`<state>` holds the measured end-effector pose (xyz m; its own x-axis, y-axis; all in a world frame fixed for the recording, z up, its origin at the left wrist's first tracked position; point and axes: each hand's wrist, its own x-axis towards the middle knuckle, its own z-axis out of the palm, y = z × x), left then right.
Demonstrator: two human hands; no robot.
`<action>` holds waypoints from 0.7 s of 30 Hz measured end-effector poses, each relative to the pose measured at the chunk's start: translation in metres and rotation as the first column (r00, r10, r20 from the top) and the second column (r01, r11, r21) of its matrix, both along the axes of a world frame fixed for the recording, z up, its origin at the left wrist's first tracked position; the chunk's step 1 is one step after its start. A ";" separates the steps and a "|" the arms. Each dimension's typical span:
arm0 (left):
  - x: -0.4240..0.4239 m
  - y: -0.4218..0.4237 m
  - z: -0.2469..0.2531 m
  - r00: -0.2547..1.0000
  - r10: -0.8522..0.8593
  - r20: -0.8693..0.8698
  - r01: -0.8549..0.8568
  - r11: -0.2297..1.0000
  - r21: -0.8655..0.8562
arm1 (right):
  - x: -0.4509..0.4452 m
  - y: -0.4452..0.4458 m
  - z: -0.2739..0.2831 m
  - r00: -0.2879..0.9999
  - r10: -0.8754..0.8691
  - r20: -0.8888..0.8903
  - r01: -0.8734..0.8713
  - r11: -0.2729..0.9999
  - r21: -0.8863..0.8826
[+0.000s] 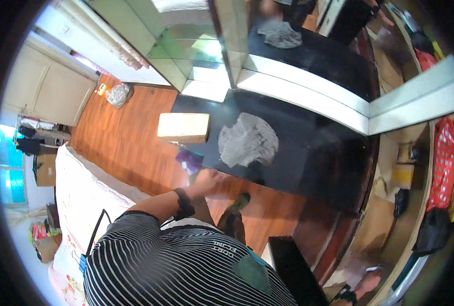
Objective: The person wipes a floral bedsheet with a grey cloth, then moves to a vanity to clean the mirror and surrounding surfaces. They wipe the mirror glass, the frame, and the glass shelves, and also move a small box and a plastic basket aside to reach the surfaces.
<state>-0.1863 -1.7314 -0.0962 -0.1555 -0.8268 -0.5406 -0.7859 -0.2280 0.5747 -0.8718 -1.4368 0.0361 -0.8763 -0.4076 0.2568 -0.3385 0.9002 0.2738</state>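
Observation:
My left hand (206, 183), with a black band at the wrist, reaches forward at the middle of the view. Its fingers are blurred and look partly curled; whether they hold anything is unclear. Just beyond it is a purple and white item (189, 160) with a green edge, beside the corner of a glossy black surface (315, 157). A crumpled grey cloth (248, 140) lies on that surface, with a pale rectangular box (183, 125) to its left. My right hand (368, 283), also with a band at the wrist, is low at the far right, close to a blurred pale item (353, 267).
A large mirror (307, 46) with a white frame stands behind the black surface. Open shelving (376, 218) with bags and boxes runs down the right. A bed (93, 191) is at the left. A clear plastic bag (118, 95) lies on the wooden floor (123, 134) near the door (47, 80).

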 end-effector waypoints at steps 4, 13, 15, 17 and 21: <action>0.070 -0.002 -0.024 0.950 0.267 -0.163 -0.278 0.959 -0.047 | 0.104 -0.052 -0.008 0.926 0.342 -0.162 -0.353 0.934 -0.047; 0.264 -0.022 -0.167 0.526 0.789 -0.318 -0.842 0.537 -0.058 | 0.451 -0.178 -0.066 0.221 0.787 0.576 -0.706 0.537 -0.461; 0.289 -0.048 -0.161 0.447 0.876 -0.182 -0.878 0.469 0.097 | 0.515 -0.198 -0.069 -0.007 0.798 0.603 -0.741 0.401 -0.539; 0.304 -0.072 -0.150 0.251 0.944 -0.215 -0.884 0.314 0.346 | 0.557 -0.202 -0.088 -0.068 0.763 0.643 -0.777 0.364 -0.513; 0.351 -0.077 -0.214 0.190 0.928 -0.320 -0.816 0.331 0.474 | 0.601 -0.238 -0.088 -0.116 0.831 0.544 -0.815 0.234 -0.531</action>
<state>0.1645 -1.8083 -0.3098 0.3500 -0.5099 -0.7858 0.3501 -0.7069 0.6147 -0.2712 -1.6745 -0.0523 0.2882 -0.9530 -0.0936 -0.8496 -0.2093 -0.4842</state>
